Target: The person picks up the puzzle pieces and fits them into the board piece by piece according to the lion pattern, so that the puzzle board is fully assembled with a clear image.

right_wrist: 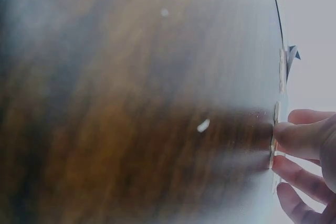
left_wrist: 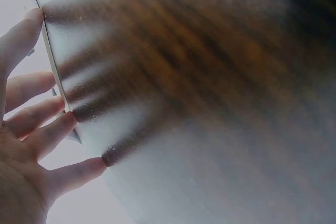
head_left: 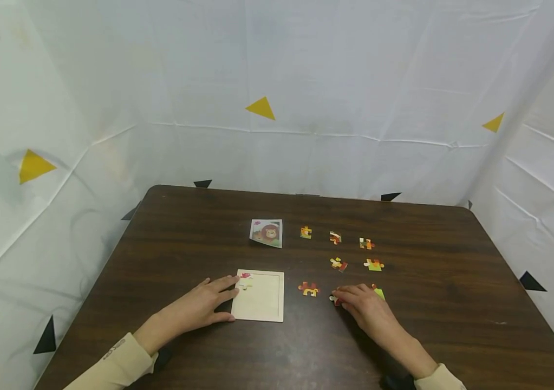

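Note:
A square puzzle tray (head_left: pixel 262 300) lies on the table with a puzzle piece (head_left: pixel 246 283) in its upper left corner. My left hand (head_left: pixel 203 303) has its fingers spread; fingertips and thumb touch the tray's left edge, and in the left wrist view the fingers (left_wrist: pixel 50 132) reach down to the tabletop. To the right of the tray, my right hand (head_left: pixel 366 309) pinches a red and white puzzle piece (head_left: pixel 334 299), mostly hidden under the fingers. In the right wrist view, the thumb (right_wrist: pixel 299 137) meets the thin edge of a piece at table level.
A red and yellow piece (head_left: pixel 309 289) lies between tray and right hand. A green piece (head_left: pixel 378 291) shows just beyond that hand. Several more pieces (head_left: pixel 373 264) are spread farther back. A lion picture card (head_left: pixel 267 233) lies behind the tray on the dark wooden table (head_left: pixel 199 233).

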`<state>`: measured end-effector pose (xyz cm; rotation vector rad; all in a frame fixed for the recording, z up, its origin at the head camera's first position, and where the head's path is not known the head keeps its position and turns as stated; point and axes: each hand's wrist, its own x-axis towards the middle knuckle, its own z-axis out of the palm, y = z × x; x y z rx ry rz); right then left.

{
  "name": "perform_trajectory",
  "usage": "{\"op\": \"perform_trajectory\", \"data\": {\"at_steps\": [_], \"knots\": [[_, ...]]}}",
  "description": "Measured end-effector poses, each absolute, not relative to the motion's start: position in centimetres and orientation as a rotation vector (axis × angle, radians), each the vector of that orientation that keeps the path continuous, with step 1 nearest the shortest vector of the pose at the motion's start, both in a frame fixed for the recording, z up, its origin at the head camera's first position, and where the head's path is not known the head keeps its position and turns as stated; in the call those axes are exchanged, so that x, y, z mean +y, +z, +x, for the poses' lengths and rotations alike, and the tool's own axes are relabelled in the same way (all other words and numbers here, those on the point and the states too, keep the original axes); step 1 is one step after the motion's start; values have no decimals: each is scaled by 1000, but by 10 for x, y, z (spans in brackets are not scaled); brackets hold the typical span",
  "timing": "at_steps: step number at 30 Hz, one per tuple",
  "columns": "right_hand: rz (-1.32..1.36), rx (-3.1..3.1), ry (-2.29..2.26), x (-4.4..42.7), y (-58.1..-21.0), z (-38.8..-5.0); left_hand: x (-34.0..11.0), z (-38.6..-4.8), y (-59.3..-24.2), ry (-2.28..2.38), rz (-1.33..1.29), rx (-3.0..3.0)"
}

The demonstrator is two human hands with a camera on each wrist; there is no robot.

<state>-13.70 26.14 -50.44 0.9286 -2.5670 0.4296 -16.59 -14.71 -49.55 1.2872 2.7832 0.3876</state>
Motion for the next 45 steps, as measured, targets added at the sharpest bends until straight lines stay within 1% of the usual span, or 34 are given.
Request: {"op": "perform_trajectory", "data": {"at_steps": [10, 21, 39, 45], "knots": [[972, -2506, 374, 262, -506, -138, -147, -167, -496, 382, 1258, 2776], [949, -2563, 336, 260, -506, -139, -147, -167, -496, 382, 1255, 2778], [831, -2559, 386, 252, -498, -134, -147, -168, -496, 387, 1260, 2774], [826, -2516, 451, 244, -490, -131, -148, -168, -497, 391, 1253, 2767]]}}
